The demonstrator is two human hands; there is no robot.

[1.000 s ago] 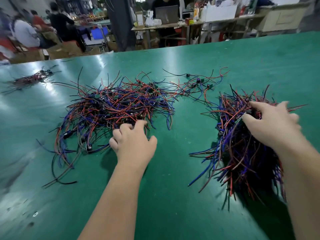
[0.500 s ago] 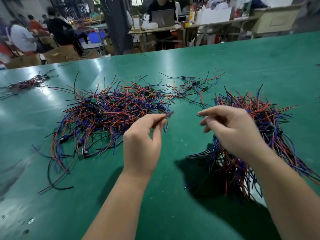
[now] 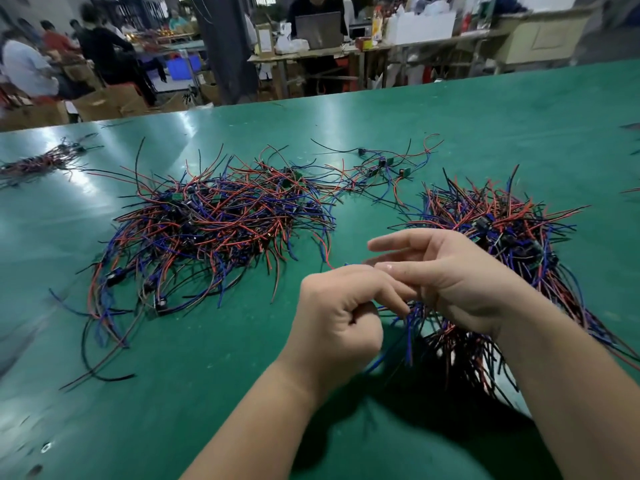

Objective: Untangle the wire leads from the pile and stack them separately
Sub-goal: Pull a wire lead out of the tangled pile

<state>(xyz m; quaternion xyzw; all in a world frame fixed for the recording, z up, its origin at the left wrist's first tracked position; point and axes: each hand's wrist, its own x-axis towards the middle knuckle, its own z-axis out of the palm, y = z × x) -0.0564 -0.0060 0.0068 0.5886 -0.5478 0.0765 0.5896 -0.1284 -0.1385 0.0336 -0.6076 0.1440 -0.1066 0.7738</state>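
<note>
Green table (image 3: 207, 393): hands now meet; left hand (image 3: 337, 320) curled, pinching wire lead (image 3: 326, 258); right hand (image 3: 460, 282) fingers spread, touching left fingertips.

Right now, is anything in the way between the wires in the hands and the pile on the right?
Nothing visible blocks them. The left hand grips the wire leads just in front of the stack. Only the right hand, touching the left, lies between them.

I get one view only, from the head camera above the near edge of the table (image 3: 502, 109), facing forward and down, close over the left hand (image 3: 341, 317) and right hand (image 3: 460, 282).
</note>
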